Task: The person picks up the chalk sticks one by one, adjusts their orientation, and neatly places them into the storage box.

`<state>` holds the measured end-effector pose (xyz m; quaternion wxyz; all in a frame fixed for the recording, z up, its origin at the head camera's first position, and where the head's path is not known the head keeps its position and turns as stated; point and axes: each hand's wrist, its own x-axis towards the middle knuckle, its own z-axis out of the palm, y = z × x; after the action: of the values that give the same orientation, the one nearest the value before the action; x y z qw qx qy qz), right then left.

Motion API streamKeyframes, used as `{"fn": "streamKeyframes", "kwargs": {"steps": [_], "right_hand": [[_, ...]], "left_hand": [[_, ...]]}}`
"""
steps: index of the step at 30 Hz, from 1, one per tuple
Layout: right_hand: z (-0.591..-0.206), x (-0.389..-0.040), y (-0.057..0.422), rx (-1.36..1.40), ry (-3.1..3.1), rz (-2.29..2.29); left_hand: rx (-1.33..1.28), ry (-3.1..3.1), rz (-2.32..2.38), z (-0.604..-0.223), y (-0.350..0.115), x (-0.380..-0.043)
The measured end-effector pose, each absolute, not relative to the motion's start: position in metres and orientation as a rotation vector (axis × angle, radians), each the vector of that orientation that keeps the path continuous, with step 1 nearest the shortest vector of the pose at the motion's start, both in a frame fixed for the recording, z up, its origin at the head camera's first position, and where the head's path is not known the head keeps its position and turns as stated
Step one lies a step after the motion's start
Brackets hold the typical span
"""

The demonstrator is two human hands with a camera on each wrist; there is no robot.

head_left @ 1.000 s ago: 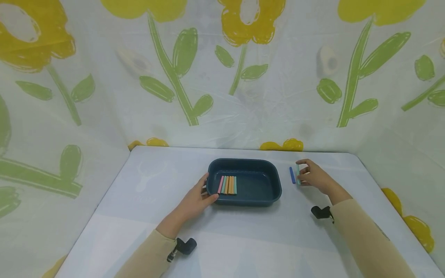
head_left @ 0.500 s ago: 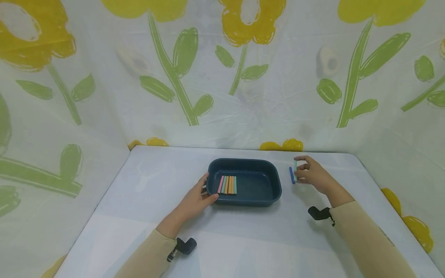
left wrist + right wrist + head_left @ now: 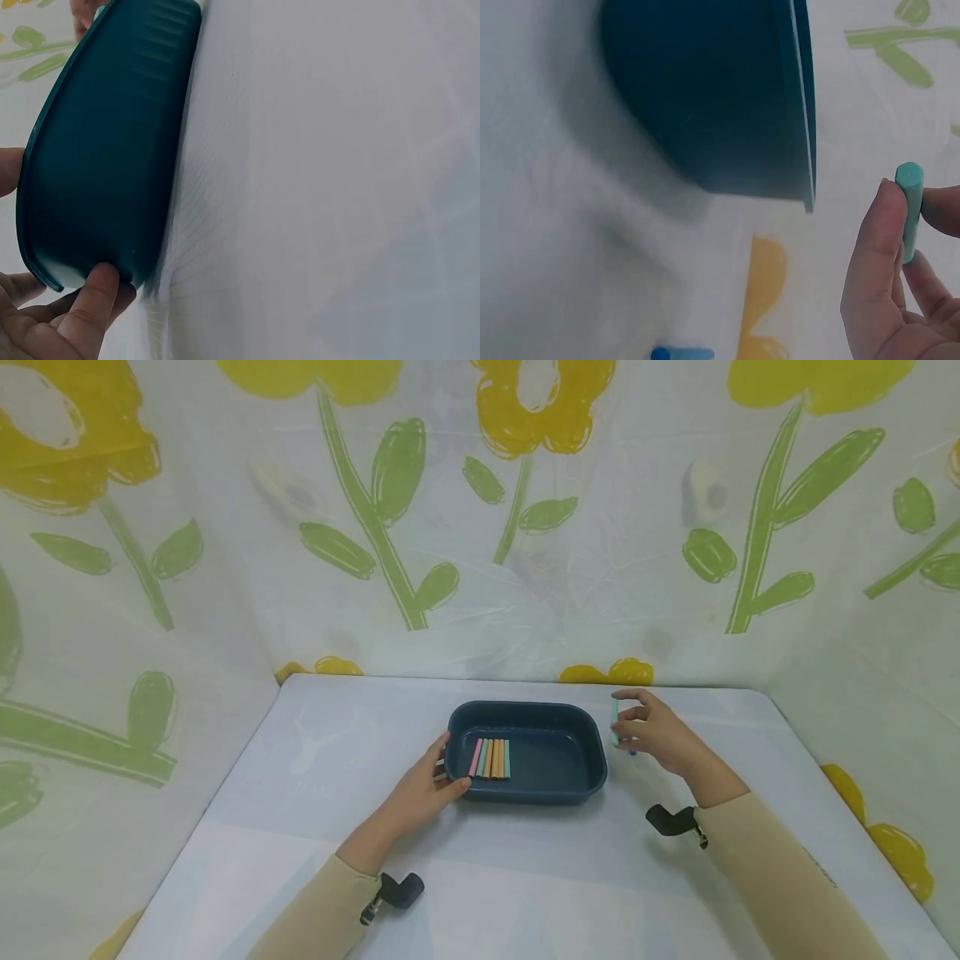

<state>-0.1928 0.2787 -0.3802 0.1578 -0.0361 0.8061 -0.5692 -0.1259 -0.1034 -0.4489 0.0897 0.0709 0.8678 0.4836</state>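
My left hand (image 3: 422, 797) grips the left end of a dark blue rectangular tray (image 3: 558, 797), thumb at the near corner. Fingers (image 3: 94, 300) press its outer wall in the left wrist view. Between thumb and fingertips, my right hand (image 3: 662, 739) pinches a mint-green chalk stick (image 3: 911, 214), held upright just off the tray's right end. Inside the tray, on its left side, several chalks lie in a row: a pink chalk (image 3: 476, 758), green ones and orange chalks (image 3: 496, 759). A blue chalk (image 3: 682, 353) lies on the table below my right hand, mostly hidden in the head view.
The white table (image 3: 525, 877) extends around the tray, its far edge close behind it. A flower-printed curtain (image 3: 600, 552) surrounds the back and sides. Black wrist cameras (image 3: 402, 891) are strapped at both sleeves.
My right hand has lifted the mint-green chalk from beside the blue one and carried it left toward the tray. The left hand and tray have stayed put.
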Motion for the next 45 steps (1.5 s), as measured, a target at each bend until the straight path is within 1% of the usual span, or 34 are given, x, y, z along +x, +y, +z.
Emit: {"fn": "streamKeyframes", "kwargs": {"steps": [22, 40, 45], "right_hand": [[-0.395, -0.195, 0.210, -0.157, 2.126, -1.755], [-0.413, -0.199, 0.168, -0.109, 2.125, -1.679], [-0.421, -0.202, 0.159, -0.038, 2.146, -1.626]], "left_hand": [[0.192, 2.582, 1.422, -0.449, -0.104, -0.128], [0.193, 2.585, 1.414, -0.444, -0.102, -0.126], [0.190, 2.582, 1.412, -0.444, -0.102, -0.126]]}}
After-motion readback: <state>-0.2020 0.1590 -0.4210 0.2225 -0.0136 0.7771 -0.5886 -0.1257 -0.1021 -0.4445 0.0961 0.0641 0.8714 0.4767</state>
